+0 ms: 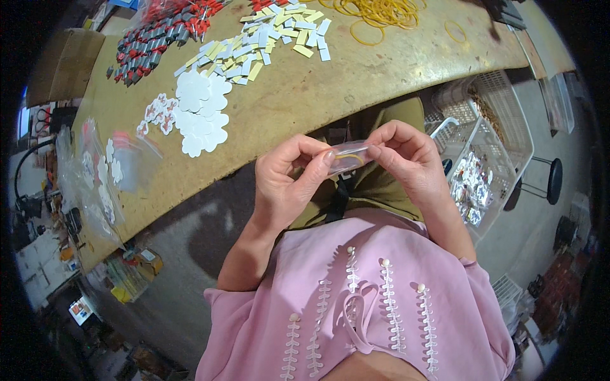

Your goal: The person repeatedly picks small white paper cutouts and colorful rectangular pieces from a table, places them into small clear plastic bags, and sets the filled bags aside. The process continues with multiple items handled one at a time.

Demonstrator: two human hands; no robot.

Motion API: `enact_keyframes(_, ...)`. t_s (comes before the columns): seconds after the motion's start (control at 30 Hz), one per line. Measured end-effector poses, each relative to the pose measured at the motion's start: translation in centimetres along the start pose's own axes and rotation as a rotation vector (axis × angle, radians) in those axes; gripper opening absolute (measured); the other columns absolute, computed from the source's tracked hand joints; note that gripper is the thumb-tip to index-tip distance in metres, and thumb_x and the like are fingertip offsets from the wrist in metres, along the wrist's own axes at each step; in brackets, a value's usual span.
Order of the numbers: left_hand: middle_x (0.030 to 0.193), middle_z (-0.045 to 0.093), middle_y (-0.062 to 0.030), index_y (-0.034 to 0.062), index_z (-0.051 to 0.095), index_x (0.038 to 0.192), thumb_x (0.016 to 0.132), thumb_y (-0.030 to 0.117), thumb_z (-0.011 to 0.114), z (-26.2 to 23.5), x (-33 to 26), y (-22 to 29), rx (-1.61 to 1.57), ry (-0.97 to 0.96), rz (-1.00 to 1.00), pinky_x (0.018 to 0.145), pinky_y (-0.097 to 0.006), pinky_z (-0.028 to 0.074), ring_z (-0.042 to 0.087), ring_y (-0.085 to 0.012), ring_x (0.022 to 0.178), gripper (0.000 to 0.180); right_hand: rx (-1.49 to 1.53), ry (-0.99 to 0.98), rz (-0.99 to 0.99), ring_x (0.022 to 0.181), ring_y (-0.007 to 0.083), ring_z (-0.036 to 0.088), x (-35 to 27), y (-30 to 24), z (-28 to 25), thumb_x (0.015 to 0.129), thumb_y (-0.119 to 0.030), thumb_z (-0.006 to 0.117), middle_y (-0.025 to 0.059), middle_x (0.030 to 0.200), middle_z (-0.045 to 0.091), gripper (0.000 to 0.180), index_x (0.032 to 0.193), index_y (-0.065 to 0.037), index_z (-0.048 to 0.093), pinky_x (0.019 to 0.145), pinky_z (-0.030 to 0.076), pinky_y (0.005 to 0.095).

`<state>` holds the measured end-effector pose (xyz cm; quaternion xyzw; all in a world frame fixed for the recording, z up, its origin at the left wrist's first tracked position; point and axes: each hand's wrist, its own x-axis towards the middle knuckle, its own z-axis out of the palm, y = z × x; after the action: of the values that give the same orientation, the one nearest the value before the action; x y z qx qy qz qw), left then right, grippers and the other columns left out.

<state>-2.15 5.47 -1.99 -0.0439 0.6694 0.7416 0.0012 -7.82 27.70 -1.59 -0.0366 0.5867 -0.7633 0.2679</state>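
Between my two hands, just off the table's near edge and above my lap, is a small clear plastic bag (pixel 348 158) with a yellow rubber band showing inside. My left hand (pixel 289 171) pinches its left end between thumb and forefinger. At the other end, my right hand (pixel 410 159) grips the bag with thumb and fingertips. What else the bag holds is hard to make out.
On the table (pixel 305 89) lie white flower-shaped cards (pixel 202 111), small printed cutouts (pixel 159 114), pale yellow and white strips (pixel 254 47), grey-and-red parts (pixel 143 51), yellow rubber bands (pixel 375 14) and clear bags (pixel 135 168). White plastic baskets (pixel 508 152) with shiny packets (pixel 471 184) stand at right.
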Motion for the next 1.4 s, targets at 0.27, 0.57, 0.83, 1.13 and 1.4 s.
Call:
enact_keyframes(0.27, 0.079, 0.068, -0.0078, 0.0046, 0.069, 0.086, 0.082, 0.001, 0.081, 2.1, 1.5, 0.2, 0.513, 0.002, 0.272, 0.06, -0.035, 0.052, 0.066, -0.0221, 0.066, 0.013, -0.618, 0.1, -0.368, 0.085, 0.0118, 0.07, -0.5, 0.4, 1.7, 0.096, 0.0, 0.073, 0.0064, 0.092, 0.075, 0.007, 0.102, 0.001, 0.073, 0.077, 0.056, 0.0287)
enact_keyframes(0.57, 0.075, 0.062, -0.0087, 0.0055, 0.063, 0.08, 0.078, 0.001, 0.075, 0.2, 0.6, 0.1, 0.572, -0.114, 0.294, 0.06, -0.038, 0.052, 0.064, -0.0274, 0.067, 0.013, -0.409, 0.082, -0.163, 0.09, 0.0102, 0.068, -0.8, 0.0, -1.8, 0.1, 0.001, 0.069, 0.0045, 0.097, 0.074, 0.006, 0.104, 0.001, 0.073, 0.08, 0.055, 0.0252)
enact_keyframes(0.83, 0.094, 0.074, -0.0074, 0.0105, 0.074, 0.095, 0.089, 0.009, 0.075, -7.8, -2.3, 2.6, 0.911, 0.379, 0.355, 0.078, -0.043, 0.057, 0.072, -0.0295, 0.083, 0.007, -0.791, 0.379, -0.17, 0.1, 0.0124, 0.063, -5.2, -0.6, -21.7, 0.109, -0.007, 0.062, 0.0041, 0.11, 0.068, 0.013, 0.12, 0.0, 0.066, 0.092, 0.051, 0.0277)
enact_keyframes(1.13, 0.115, 0.077, -0.0118, 0.0042, 0.077, 0.111, 0.095, 0.013, 0.076, -20.9, -5.2, 0.8, 1.488, 0.779, 0.322, 0.096, -0.045, 0.054, 0.069, -0.0325, 0.108, 0.019, -1.645, 0.366, 0.223, 0.1, 0.0478, 0.072, -5.9, -0.5, -20.8, 0.1, -0.013, 0.065, 0.0273, 0.104, 0.074, 0.018, 0.111, 0.0, 0.071, 0.082, 0.056, 0.0499)
enact_keyframes(1.4, 0.104, 0.078, -0.0061, 0.0101, 0.079, 0.099, 0.087, 0.002, 0.081, -15.4, -4.4, 0.6, 1.43, 0.787, 0.478, 0.091, -0.04, 0.054, 0.072, -0.0273, 0.099, 0.014, -0.933, 0.117, -0.205, 0.086, 0.0172, 0.073, -0.1, 1.3, -5.4, 0.101, 0.0, 0.069, 0.0111, 0.095, 0.077, 0.011, 0.109, 0.004, 0.073, 0.076, 0.058, 0.0299)
